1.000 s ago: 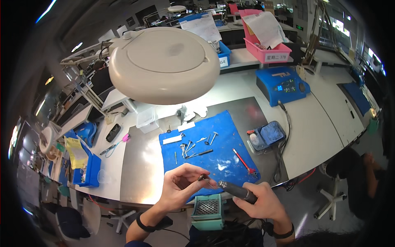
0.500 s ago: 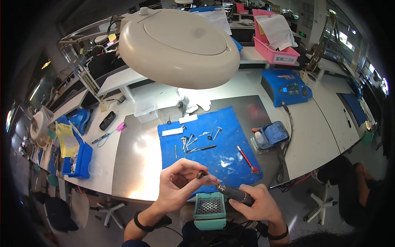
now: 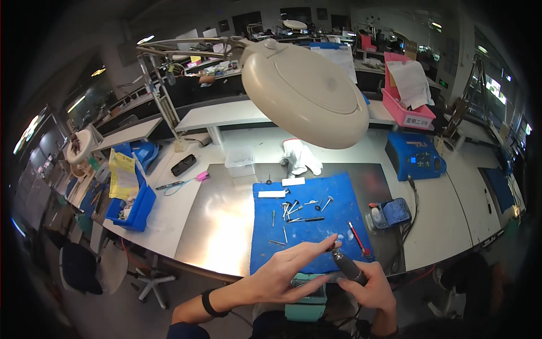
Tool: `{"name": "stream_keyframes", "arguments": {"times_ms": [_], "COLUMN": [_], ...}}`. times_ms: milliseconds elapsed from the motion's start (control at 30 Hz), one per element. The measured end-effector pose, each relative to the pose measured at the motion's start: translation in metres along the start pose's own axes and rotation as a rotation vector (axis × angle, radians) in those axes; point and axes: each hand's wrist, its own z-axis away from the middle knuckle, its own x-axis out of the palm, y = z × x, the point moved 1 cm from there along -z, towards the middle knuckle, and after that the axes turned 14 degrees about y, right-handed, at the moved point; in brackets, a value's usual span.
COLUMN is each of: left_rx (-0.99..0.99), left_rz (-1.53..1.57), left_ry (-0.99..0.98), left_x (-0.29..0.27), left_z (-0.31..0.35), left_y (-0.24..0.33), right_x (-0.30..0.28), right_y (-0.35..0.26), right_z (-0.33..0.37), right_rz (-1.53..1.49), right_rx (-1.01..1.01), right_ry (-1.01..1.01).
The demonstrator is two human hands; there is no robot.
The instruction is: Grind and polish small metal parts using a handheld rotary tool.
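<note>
Held in the closed grip of the right hand, near the front edge of the blue mat: a dark rotary handpiece. Beside its nose, with index finger and thumb spread: the left hand. Too small to identify, and impossible to tell whether pinched: a dark piece there. Partly covered: teal box. Masking the rear shelf: lamp. Around: loose rotary bits, red slender tool.

Head-worn fisheye looks down, bench near; the dim rim seems unclear.
</note>
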Motion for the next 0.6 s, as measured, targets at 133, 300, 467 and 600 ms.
{"name": "stream_keyframes", "arguments": {"times_ms": [133,300,467,600], "left_rx": [-0.142,-0.180,-0.409,-0.513], "left_rz": [0.443,0.660,0.836,0.878], "left_ry": [-0.203,-0.708,-0.109,0.306], "left_x": [-0.004,0.042,0.079,0.097], "left_z": [-0.017,-0.044,-0.047,-0.070], "left_y": [0.018,0.046,0.048,0.062], "right_x": [-0.015,-0.020,-0.002,0.019], "right_y": [0.000,0.011,-0.001,-0.014], "right_z": [-0.005,-0.033,-0.017,0.004], "right_rz": [-0.245,-0.467,-0.076,0.152], "right_rx": [0.029,-0.272,-0.032,-0.556], "right_ry": [-0.292,-0.697,-0.503,0.551]}}
